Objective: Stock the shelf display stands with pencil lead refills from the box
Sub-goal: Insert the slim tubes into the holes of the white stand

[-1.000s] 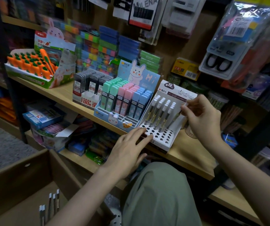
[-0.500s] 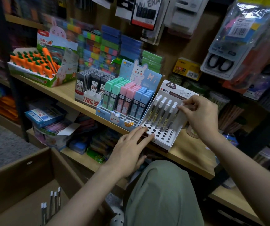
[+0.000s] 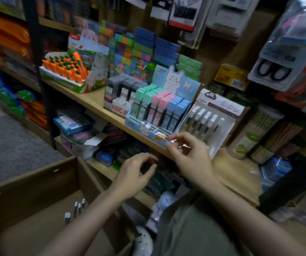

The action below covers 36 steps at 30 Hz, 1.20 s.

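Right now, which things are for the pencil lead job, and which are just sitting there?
For the job:
white display stand
lead refills in the stand
spare refills in the cardboard box
left hand, right hand

Just sitting there:
carrot pens
bunny stand
scissors pack

Open air is lying before the shelf edge (image 3: 100, 109); the blue bunny stand (image 3: 159, 115) is crowding the white refill stand (image 3: 213, 124) leftward, jar (image 3: 255, 132) rightward.

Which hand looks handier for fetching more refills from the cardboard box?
Probably the left hand. It hangs empty below the shelf edge, on the side nearest the box, where loose refills lie. The right hand sits farther over, in front of the white stand.
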### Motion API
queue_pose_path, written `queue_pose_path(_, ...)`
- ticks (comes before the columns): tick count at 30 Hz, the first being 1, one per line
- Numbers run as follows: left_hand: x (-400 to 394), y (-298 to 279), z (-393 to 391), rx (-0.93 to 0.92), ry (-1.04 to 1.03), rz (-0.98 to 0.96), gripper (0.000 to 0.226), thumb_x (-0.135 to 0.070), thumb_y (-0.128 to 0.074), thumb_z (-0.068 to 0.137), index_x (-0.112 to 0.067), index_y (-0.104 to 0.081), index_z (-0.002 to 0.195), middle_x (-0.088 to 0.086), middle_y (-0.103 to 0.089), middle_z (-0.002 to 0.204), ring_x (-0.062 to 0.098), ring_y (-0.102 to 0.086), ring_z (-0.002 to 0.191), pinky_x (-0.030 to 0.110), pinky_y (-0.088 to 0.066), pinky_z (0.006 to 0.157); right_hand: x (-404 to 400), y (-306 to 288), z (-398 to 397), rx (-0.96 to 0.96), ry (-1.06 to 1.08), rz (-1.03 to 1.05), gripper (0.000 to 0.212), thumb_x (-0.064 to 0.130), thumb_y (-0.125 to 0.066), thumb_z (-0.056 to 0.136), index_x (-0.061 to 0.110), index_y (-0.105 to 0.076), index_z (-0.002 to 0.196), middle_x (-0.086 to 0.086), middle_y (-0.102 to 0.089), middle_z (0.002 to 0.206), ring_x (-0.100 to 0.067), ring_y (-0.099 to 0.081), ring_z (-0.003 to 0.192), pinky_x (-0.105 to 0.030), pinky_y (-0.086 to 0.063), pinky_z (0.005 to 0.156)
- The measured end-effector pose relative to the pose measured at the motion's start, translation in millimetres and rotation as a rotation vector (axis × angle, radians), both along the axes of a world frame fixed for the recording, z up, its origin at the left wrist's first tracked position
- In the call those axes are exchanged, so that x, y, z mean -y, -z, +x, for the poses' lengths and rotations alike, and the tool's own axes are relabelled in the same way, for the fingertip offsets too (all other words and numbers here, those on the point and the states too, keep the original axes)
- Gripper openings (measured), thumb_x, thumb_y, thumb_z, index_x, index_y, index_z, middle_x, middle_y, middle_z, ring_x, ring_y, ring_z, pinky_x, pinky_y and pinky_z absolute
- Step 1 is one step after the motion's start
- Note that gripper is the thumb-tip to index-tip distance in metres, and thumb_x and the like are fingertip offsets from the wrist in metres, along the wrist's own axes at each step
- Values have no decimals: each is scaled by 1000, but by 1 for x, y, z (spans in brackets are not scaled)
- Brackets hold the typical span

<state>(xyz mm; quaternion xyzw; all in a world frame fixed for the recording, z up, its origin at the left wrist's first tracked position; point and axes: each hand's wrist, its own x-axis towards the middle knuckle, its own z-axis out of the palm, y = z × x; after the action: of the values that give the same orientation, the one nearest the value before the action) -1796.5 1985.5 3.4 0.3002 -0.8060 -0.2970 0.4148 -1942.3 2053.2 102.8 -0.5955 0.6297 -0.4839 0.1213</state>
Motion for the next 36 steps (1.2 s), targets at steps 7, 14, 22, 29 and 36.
queue_pose_path(7, 15, 126, 129, -25, -658, 624, 21, -11, -66, 86, -26, -65, 72, -8, -67, 70, 13, -64, 73, 15, -46, 64, 47, 131, 120, 150, -261, 607, 15, 14, -67, 86, 13, -69, 100, 4, -63, 75, -6, -54, 66, -20, -43, 67)
queue_pose_path(14, -23, 242, 204, -26, -973, 1146, 29, -6, -61, 90, -19, -51, 66, 18, -65, 85, 38, -63, 95, 39, -50, 88, 73, 252, 181, -33, -327, 1035, 24, 20, -58, 93, 14, -63, 115, -7, -69, 109, -23, -62, 106, -22, -41, 74)
queue_pose_path(22, 0, 294, 182, -39, -883, 1149, 31, 3, -67, 84, 0, -62, 115, 12, -64, 111, 20, -60, 97, 20, -45, 87, 107, 350, 210, -205, -179, 1152, 57, 25, -52, 98, 3, -31, 146, -18, -37, 146, -32, -40, 133, -30, -33, 105)
queue_pose_path(29, 31, 302, 170, 116, -839, 945, 42, -1, -67, 83, -7, -60, 124, 6, -61, 115, 16, -58, 96, 25, -49, 90, 127, 384, 225, -252, -46, 1058, 50, 25, -50, 99, 10, -35, 144, -15, -39, 140, -32, -46, 125, -34, -36, 100)
queue_pose_path(36, 33, 302, 156, 50, -917, 961, 34, -5, -65, 86, -9, -66, 120, 8, -68, 112, 19, -63, 98, 26, -49, 90, 113, 394, 229, 112, -18, 926, 29, 6, -61, 90, 3, -62, 119, -16, -67, 116, -31, -61, 108, -33, -46, 90)
